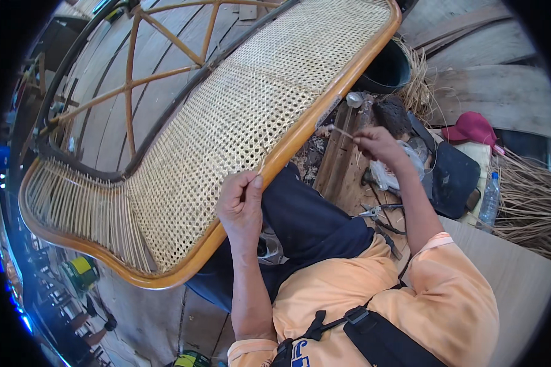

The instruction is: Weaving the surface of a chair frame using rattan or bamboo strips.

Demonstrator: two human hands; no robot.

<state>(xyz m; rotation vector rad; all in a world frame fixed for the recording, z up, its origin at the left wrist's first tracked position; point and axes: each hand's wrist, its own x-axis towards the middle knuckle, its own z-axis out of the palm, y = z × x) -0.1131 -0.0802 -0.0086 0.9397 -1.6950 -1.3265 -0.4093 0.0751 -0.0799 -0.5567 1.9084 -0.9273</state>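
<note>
A large curved chair frame with orange-brown varnished edging [326, 113] lies tilted across my knees. Its panel of woven cane [251, 98] has an open hexagonal mesh, and loose pale strands [82, 199] fan out at the left end. My left hand [242, 199] rests at the near rim, thumb and fingertips pinched on a thin cane strand [262, 164] at the mesh edge. Off to the right, my right hand [378, 147] is closed on a thin stick [341, 131] with a whitish tip. That stick is held apart from the panel, above the clutter on the floor.
A dark bucket [386, 70] stands beyond the frame. Pliers [373, 211], a plastic bag [395, 168], a red cap [473, 129], a clear bottle [490, 199] and bundled cane strips [526, 189] lie at right. A green-yellow tape roll [81, 269] sits lower left.
</note>
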